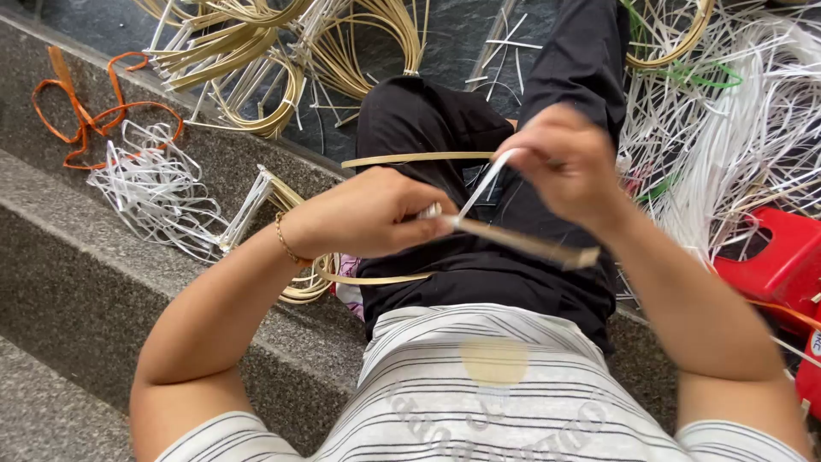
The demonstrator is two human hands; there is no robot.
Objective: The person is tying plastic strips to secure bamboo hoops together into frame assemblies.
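While you sit on the stone step (77,257):
Left hand (376,214): your fingers are closed around one end of a flat tan strip (530,246) above your lap.
Right hand (569,162): pinched tight on a white strip (483,184) that runs down to your left hand.
Nearby: red stool (782,257) at your right, orange ribbon (94,115) upper left.

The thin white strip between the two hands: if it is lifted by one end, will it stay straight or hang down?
The white strip probably flops: it curves between the right hand and the left hand. It looks light, being thin and narrow like the tangled white strips on the stone step. The tan bamboo strip it meets looks stiffer, staying straight.
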